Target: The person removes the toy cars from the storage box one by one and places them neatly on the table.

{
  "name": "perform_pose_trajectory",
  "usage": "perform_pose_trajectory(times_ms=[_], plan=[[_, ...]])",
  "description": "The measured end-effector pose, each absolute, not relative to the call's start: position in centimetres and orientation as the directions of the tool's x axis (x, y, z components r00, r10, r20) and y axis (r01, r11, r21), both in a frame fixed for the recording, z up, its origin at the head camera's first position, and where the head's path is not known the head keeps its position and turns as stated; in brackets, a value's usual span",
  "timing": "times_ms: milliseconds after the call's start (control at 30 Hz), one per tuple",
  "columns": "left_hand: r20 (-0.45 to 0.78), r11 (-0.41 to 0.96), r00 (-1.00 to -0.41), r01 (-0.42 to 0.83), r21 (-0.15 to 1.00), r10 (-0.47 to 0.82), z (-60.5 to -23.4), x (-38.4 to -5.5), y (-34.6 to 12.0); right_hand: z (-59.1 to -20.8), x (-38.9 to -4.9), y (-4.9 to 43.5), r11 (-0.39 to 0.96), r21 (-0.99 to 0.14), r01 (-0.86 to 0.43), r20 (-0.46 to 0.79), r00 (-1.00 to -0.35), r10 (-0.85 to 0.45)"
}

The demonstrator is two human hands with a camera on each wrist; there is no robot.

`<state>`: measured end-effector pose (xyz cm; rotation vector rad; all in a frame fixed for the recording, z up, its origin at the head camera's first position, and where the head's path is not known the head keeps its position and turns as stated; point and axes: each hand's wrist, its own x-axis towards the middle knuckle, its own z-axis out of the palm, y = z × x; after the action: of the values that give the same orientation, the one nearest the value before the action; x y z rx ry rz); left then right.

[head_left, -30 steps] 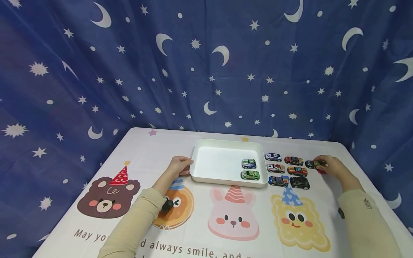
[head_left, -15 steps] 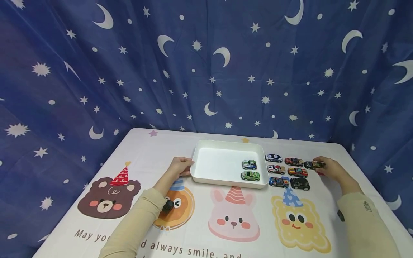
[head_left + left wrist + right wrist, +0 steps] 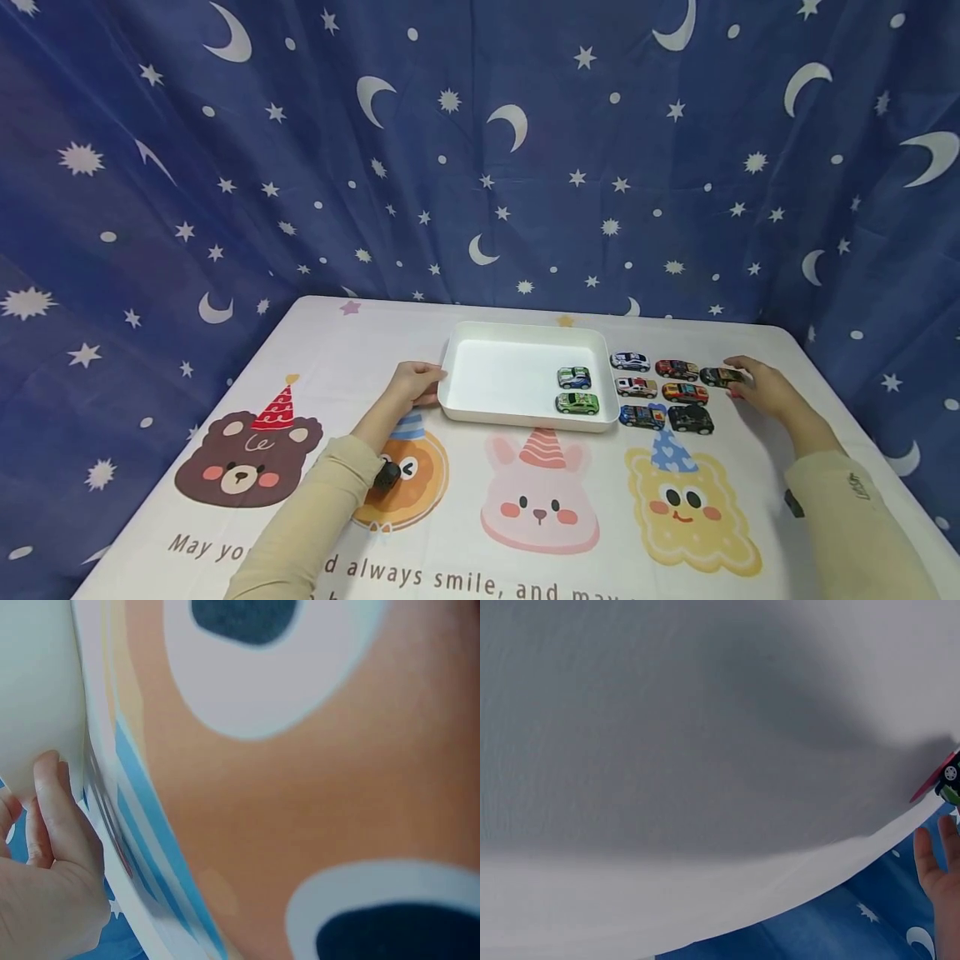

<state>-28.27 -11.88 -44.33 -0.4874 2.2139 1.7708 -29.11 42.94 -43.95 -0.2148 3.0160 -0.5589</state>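
Observation:
My left hand [image 3: 411,385] pinches the left side of a shallow white tray [image 3: 498,375]. In the left wrist view the thumb and fingers [image 3: 54,799] are at the tray's edge. Two toy cars, one white-green-blue [image 3: 574,378] and one green [image 3: 577,404], stand inside the tray at its right. My right hand [image 3: 767,392] is at the right end of a dark toy car [image 3: 718,377], thumb and fingers spread to either side of it. The right wrist view shows the fingers extended, with only part of that car [image 3: 951,776] at the frame's edge.
Several toy cars stand in rows right of the tray, including a white one [image 3: 630,362], a yellow-red one [image 3: 685,393] and a black one [image 3: 691,419]. A printed white cloth [image 3: 450,542] covers the table. A blue star curtain [image 3: 480,150] hangs behind.
The dark car has shifted slightly left, closer to the red-black car. My right hand's fingers have spread from over the car to its right end. The left hand stays at the tray.

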Motion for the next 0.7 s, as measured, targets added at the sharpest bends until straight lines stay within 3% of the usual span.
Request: perform_pose_trajectory(times_ms=[700], plan=[[-0.391, 0.209, -0.915, -0.403, 0.891, -0.097, -44.7, -28.4, -11.9, -42.4, -27.5, 40.6, 0.886, -0.366, -0.286, 0.136, -0.958, -0.253]])
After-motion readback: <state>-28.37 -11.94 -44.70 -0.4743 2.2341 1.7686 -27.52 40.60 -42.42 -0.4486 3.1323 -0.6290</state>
